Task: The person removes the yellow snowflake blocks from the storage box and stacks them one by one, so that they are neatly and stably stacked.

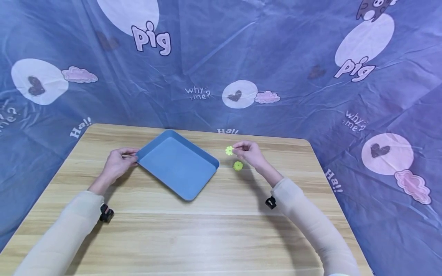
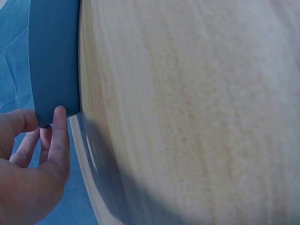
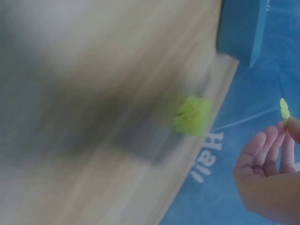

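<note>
A blue rectangular tray (image 1: 177, 165) lies at an angle on the table. My left hand (image 1: 119, 163) grips its left corner, thumb at the rim and a fingertip against the outer wall (image 2: 54, 56). To the right of the tray, my right hand (image 1: 249, 153) pinches a thin yellow-green flower-shaped disc (image 1: 229, 150) by its edge between thumb and fingertip. Seen edge-on in the right wrist view, this disc (image 3: 284, 110) is held up off the table. Just below it in the head view, a small yellow-green stack of similar notched pieces (image 1: 238, 166) sits on the wood.
The light wood table (image 1: 207, 237) ends at the back against a blue cloth (image 1: 203, 111) printed with cartoon words and shapes. The cloth also hangs along both sides. Each wrist carries a small black camera, one on the left sleeve (image 1: 106, 213) and one on the right (image 1: 271, 202).
</note>
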Demonstrator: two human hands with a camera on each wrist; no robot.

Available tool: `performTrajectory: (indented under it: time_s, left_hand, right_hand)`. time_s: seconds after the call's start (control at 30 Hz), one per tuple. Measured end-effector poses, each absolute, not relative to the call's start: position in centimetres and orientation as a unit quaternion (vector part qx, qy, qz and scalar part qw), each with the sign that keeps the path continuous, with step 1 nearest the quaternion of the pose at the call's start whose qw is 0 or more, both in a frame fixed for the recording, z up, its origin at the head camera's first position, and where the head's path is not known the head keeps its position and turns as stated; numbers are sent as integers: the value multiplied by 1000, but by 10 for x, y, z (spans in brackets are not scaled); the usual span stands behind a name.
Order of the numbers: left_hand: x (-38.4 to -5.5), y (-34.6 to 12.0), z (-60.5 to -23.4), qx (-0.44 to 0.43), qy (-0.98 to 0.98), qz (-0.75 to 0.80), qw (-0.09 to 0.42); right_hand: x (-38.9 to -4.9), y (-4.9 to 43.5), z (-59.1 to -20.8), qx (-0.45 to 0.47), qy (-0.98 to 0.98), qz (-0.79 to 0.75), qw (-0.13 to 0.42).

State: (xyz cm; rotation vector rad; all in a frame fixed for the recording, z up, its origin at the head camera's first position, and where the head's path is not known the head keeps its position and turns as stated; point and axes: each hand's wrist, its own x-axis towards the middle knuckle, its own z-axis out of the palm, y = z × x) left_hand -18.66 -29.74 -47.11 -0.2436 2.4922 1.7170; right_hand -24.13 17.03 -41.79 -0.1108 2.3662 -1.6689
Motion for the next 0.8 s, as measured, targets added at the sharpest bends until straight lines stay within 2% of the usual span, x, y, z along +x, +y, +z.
performTrajectory:
  time_s: [0.37,0.8]
  left_hand:
    - [-182,-294,-468,-82,821,563,48]
    - [-174,-291,-471,-81,819,566,47]
  right_hand:
    - [-233,197,-434,48,801,-573,167]
    - [-226,210,-449,72,809,-550,194]
